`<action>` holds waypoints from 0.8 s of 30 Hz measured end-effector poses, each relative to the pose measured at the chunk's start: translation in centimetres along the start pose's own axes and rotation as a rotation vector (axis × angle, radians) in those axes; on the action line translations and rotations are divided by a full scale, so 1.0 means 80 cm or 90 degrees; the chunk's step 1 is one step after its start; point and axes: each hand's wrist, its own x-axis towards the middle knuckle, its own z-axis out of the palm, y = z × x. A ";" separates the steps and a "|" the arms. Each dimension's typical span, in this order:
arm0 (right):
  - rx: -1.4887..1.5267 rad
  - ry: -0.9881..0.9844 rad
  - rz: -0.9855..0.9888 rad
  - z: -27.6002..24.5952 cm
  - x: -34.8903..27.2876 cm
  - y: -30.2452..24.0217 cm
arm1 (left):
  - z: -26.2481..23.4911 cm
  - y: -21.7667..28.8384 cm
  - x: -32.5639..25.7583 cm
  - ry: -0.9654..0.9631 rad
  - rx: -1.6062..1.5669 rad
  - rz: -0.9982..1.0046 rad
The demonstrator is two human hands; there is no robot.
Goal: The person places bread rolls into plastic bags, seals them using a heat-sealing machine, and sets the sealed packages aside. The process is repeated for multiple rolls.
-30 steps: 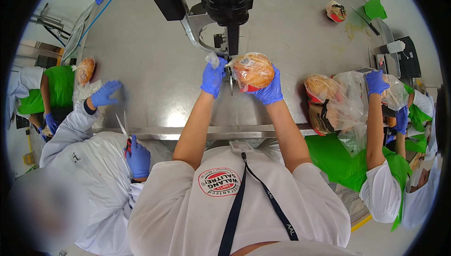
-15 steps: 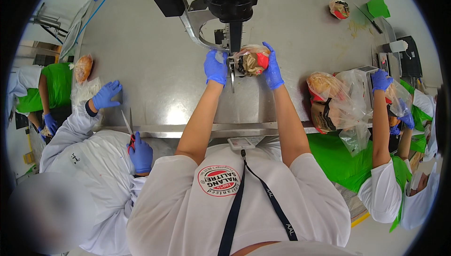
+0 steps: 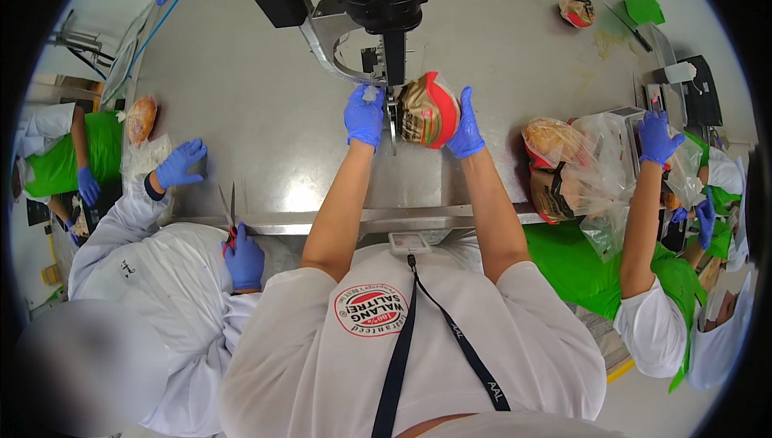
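Note:
A rounded bagged food item (image 3: 428, 112) in red and gold printed plastic lies on the steel table, just right of a black and metal bag-closing machine (image 3: 378, 4). My right hand (image 3: 466, 126), in a blue glove, curves against its right side with the fingers pointing away from me. Left of the machine's upright metal blade-like part (image 3: 393, 120), my left hand (image 3: 363, 116), also gloved in blue, is closed around whitish clear plastic (image 3: 370, 94). That plastic looks like the bag's gathered end; the machine hides where the two sides join.
On the left, a co-worker's gloved hand holds scissors (image 3: 231, 217) near the table edge. Bagged items (image 3: 555, 144) are piled at the right beside another co-worker's hand (image 3: 660, 137). Farther back right are one more bagged item (image 3: 577, 10), a knife (image 3: 639, 34) and a green object (image 3: 644, 6).
The bagged item has turned, showing more of its red and gold print, and my right hand has shifted slightly down with it. The left co-worker's scissors have swung more upright.

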 end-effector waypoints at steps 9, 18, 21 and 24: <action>-0.409 -0.120 -0.318 0.074 0.002 -0.007 | -0.012 0.037 -0.021 -0.126 -0.525 -0.169; -0.295 0.042 -0.219 0.057 -0.102 -0.024 | -0.141 0.166 -0.100 -0.232 -0.476 0.012; -0.721 0.330 -0.356 0.057 -0.152 -0.071 | -0.201 0.162 -0.076 -0.227 -0.564 -0.007; -1.278 0.765 -0.622 0.028 -0.226 -0.175 | -0.267 0.125 -0.050 -0.068 -0.271 0.140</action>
